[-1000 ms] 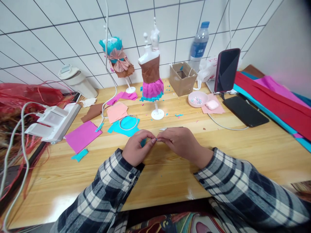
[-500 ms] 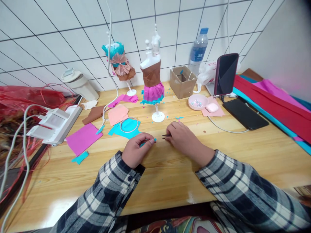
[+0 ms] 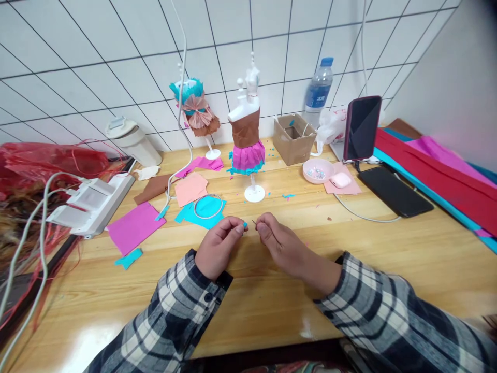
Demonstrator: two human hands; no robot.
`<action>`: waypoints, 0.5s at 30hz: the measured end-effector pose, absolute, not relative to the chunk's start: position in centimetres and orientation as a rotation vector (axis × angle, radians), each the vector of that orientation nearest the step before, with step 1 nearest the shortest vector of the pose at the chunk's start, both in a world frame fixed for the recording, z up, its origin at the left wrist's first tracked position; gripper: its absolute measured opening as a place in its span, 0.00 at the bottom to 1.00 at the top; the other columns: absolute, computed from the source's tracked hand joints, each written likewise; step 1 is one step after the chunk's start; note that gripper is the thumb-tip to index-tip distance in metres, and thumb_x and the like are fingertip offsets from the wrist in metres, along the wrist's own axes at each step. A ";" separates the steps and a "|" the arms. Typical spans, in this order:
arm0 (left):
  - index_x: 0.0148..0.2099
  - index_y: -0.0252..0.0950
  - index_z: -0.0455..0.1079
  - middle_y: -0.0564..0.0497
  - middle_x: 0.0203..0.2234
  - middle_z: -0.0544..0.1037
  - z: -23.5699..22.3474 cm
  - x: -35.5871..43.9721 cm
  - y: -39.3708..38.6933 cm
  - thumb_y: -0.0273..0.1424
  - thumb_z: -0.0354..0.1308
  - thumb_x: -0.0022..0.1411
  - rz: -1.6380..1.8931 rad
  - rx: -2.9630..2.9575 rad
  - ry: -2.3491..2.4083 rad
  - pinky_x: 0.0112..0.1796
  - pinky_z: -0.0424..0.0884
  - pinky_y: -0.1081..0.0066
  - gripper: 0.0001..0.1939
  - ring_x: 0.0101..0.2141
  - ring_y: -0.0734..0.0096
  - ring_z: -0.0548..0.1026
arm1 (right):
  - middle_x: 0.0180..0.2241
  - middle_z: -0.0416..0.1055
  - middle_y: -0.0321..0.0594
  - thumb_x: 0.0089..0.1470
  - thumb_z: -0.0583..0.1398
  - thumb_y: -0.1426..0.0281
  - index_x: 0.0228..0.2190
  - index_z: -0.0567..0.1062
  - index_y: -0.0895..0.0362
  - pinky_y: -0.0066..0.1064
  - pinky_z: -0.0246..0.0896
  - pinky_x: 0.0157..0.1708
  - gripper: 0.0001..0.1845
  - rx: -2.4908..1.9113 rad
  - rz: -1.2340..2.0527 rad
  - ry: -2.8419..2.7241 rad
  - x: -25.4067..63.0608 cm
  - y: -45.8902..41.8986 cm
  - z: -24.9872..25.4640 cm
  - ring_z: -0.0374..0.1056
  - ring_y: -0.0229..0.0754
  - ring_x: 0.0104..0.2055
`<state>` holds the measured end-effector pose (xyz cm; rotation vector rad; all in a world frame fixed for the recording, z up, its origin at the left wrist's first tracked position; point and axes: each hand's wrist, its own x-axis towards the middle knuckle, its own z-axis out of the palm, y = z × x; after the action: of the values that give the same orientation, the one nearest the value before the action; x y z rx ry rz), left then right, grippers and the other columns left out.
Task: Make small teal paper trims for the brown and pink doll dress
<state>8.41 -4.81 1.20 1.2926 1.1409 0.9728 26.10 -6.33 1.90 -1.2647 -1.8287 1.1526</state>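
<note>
My left hand point(image 3: 220, 244) is closed in a pinch on a small piece of turquoise paper point(image 3: 245, 225), whose tip shows at the fingertips. Close by on the right, my right hand point(image 3: 280, 243) is wrapped round dark tweezers point(image 3: 253, 221); only their thin point sticks out toward the paper, and the rest is hidden in the fingers. A small gap separates the two hands. Beyond them stands a miniature dress form point(image 3: 246, 129) with a brown top and a pink skirt edged in turquoise. A turquoise sheet point(image 3: 212, 221) with a metal ring point(image 3: 208, 198) on it lies beside my left hand.
Pink-purple paper point(image 3: 135, 227), peach paper point(image 3: 191, 189) and a power strip point(image 3: 99, 204) lie left. A second decorated form point(image 3: 197, 111) stands behind. To the right are a cardboard box point(image 3: 294, 142), a bead bowl point(image 3: 316, 178), a water bottle point(image 3: 320, 88) and phones point(image 3: 395, 190).
My hands were touching at the fingertips, then parted. The tweezers have turned in my right hand, and their point now faces the turquoise piece. The camera view has tilted up slightly.
</note>
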 end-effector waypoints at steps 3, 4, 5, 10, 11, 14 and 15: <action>0.35 0.35 0.69 0.53 0.30 0.73 1.3 8.5 -4.8 0.37 0.57 0.61 0.959 1.343 1.107 0.41 0.64 0.72 0.10 0.35 0.72 0.69 | 0.29 0.62 0.33 0.65 0.42 0.58 0.36 0.58 0.53 0.31 0.54 0.32 0.13 -1.296 1.193 -1.832 25.9 -6.5 1.7 0.60 0.38 0.30; 0.35 0.35 0.68 0.53 0.29 0.72 1.3 8.5 -4.8 0.37 0.57 0.61 0.954 1.352 1.098 0.41 0.64 0.72 0.10 0.35 0.72 0.69 | 0.30 0.63 0.33 0.65 0.43 0.58 0.36 0.58 0.53 0.32 0.54 0.33 0.13 -1.291 1.202 -1.832 25.9 -6.5 1.6 0.61 0.39 0.31; 0.35 0.35 0.68 0.53 0.29 0.72 1.3 8.6 -4.8 0.37 0.57 0.61 0.951 1.358 1.091 0.40 0.64 0.72 0.10 0.34 0.72 0.69 | 0.31 0.64 0.34 0.65 0.43 0.59 0.37 0.58 0.54 0.32 0.54 0.34 0.13 -1.276 1.210 -1.830 25.8 -6.5 1.5 0.61 0.39 0.32; 0.35 0.35 0.68 0.54 0.28 0.71 1.3 8.7 -4.8 0.37 0.57 0.60 0.950 1.382 1.074 0.38 0.64 0.72 0.10 0.33 0.72 0.68 | 0.32 0.64 0.34 0.64 0.45 0.59 0.37 0.59 0.54 0.32 0.55 0.34 0.12 -1.238 1.248 -1.822 25.8 -6.5 1.1 0.61 0.38 0.33; 0.36 0.35 0.68 0.54 0.28 0.71 1.3 8.7 -4.8 0.37 0.57 0.60 0.946 1.387 1.073 0.38 0.64 0.72 0.10 0.33 0.72 0.67 | 0.32 0.64 0.34 0.64 0.45 0.59 0.37 0.59 0.54 0.32 0.55 0.34 0.12 -1.230 1.255 -1.819 25.9 -6.4 1.2 0.61 0.38 0.33; 0.35 0.34 0.68 0.53 0.28 0.71 1.3 8.7 -4.8 0.38 0.57 0.60 0.926 1.414 1.088 0.37 0.63 0.72 0.11 0.32 0.72 0.67 | 0.30 0.63 0.33 0.64 0.45 0.59 0.35 0.59 0.54 0.31 0.54 0.32 0.13 -1.182 1.269 -1.808 25.9 -6.4 1.3 0.60 0.37 0.31; 0.35 0.34 0.68 0.53 0.28 0.71 1.3 8.7 -4.8 0.38 0.58 0.59 0.917 1.425 1.092 0.37 0.63 0.72 0.11 0.32 0.72 0.66 | 0.30 0.63 0.33 0.64 0.46 0.59 0.34 0.59 0.54 0.30 0.54 0.31 0.12 -1.171 1.271 -1.802 25.9 -6.4 1.4 0.60 0.37 0.31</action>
<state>8.69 -4.77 1.32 1.4249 1.0919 0.9172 25.91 -6.39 1.39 -1.1714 -1.8020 1.2710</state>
